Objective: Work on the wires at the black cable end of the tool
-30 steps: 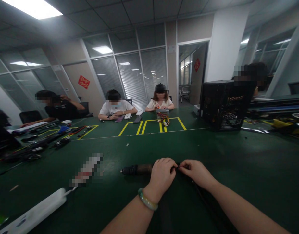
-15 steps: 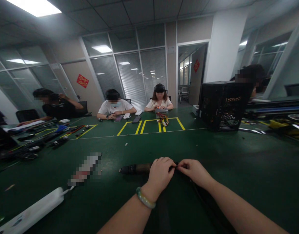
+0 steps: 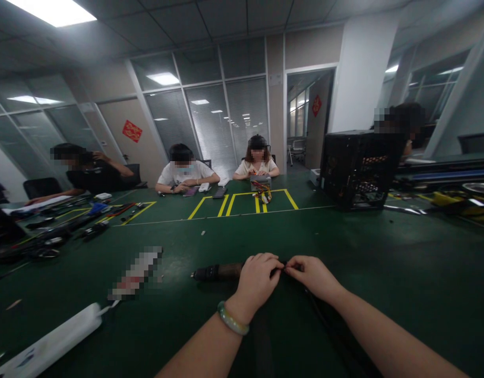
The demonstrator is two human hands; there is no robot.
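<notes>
A dark electric screwdriver point(image 3: 222, 271) lies on the green tabletop, its metal tip pointing left. My left hand point(image 3: 259, 278) is wrapped over its rear part, with a green bangle on the wrist. Right at the tool's back end, my right hand point(image 3: 305, 271) pinches the black cable point(image 3: 316, 310) near where it meets the tool. Both hands nearly touch there. The fingers hide the joint between cable and screwdriver. From under my right hand the cable runs down toward the front edge.
A white power strip point(image 3: 56, 341) lies at the front left, beside a blurred-out flat item point(image 3: 137, 273). A black computer case point(image 3: 356, 170) stands at the back right. Loose tools point(image 3: 52, 236) crowd the left. Across the table, people sit near a power supply point(image 3: 261, 182) with coloured wires.
The whole view has shifted very slightly. Both hands keep their hold at the screwdriver's rear end, with no other clear movement.
</notes>
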